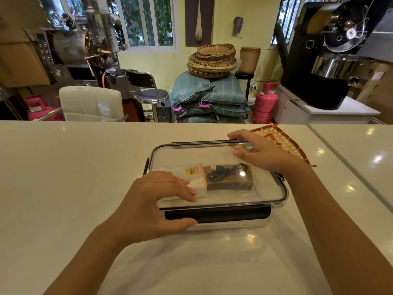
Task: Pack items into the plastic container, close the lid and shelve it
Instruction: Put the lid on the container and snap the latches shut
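The clear plastic box [214,188] sits near the middle of the counter [63,167], closer to its far edge, with the lid [212,158] already laid on top. Inside lie a white packet [194,177] and a brown box [231,179] with a coiled black cable [225,171] on it. The left hand [153,207] spreads over the lid's near left corner, thumb under the near black clasp [219,213], probably to press it shut. The right hand [259,152] rests open on the far right corner, fingers curled over the far clasp (steadying the lid, I think). A woven tray [282,141] lies just behind it.
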